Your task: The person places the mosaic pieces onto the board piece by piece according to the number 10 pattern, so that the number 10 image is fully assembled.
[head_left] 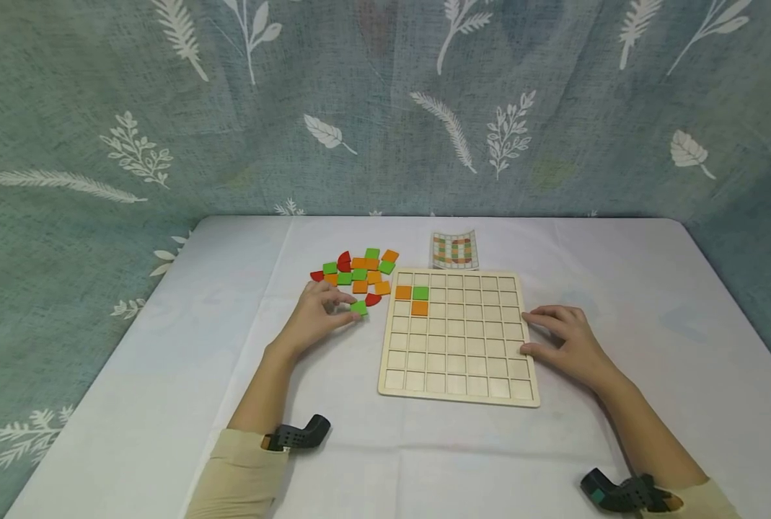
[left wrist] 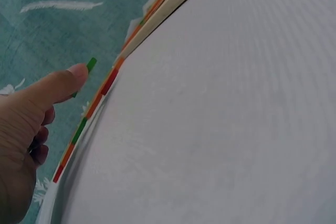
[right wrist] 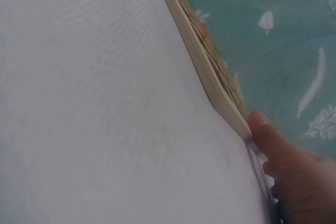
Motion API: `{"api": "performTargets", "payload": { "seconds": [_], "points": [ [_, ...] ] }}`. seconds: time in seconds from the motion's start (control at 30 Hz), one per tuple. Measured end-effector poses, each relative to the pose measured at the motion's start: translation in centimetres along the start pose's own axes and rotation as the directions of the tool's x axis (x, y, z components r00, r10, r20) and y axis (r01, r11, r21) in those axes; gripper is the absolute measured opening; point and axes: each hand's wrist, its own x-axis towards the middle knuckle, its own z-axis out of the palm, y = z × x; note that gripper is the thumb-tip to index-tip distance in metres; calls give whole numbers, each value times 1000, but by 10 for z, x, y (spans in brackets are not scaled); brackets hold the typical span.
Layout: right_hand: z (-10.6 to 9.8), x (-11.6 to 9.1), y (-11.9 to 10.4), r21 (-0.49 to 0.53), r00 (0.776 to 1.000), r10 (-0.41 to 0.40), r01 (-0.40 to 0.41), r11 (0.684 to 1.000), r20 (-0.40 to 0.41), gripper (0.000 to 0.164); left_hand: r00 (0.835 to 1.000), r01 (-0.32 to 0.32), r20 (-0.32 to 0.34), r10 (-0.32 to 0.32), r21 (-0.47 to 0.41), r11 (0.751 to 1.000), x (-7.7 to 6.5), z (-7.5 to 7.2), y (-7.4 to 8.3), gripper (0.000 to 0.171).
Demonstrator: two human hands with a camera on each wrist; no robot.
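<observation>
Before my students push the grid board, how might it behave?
The grid board is probably stiff, as it looks thick and straight-edged. Lying flat and broad, it would likely slide rather than tip or roll.

1. Before me: a white-covered table (head_left: pixel 151 404).
2. On it, my wooden grid board (head_left: pixel 455 346).
3. Left of that, green, orange and red tiles (head_left: pixel 359 274).
4. Beyond the board, a patterned card (head_left: pixel 455 250).

The left hand (head_left: pixel 316 313) pinches a green tile (head_left: pixel 359 308), the right hand (head_left: pixel 570 342) seemingly touching the gridded board (head_left: pixel 455 362).
</observation>
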Motion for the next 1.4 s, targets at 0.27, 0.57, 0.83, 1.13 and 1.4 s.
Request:
{"api": "performTargets", "payload": {
  "seconds": [0.27, 0.57, 0.83, 1.13, 1.4],
  "points": [
    [3, -1, 2, -5, 1000, -1, 1, 1000, 0, 54, 998, -39, 44, 40, -26, 999, 2, 15, 14, 27],
    [4, -2, 3, -7, 1000, -6, 6, 1000, -3, 54, 976, -182, 114, 188, -66, 981, 5, 38, 23, 24],
    [4, -1, 0, 0, 1000, 7, -7, 1000, 2, 53, 960, -240, 140, 243, -32, 970, 11, 53, 32, 25],
    [1, 0, 0, -2, 1000, 2, -2, 1000, 6, 53, 951, -287, 120, 284, 16, 958, 14, 61, 35, 29],
    [0, 1, -1, 4, 1000, 4, -4, 1000, 6, 53, 950, -298, 101, 296, 12, 954, 16, 67, 39, 29]
  ]
}}
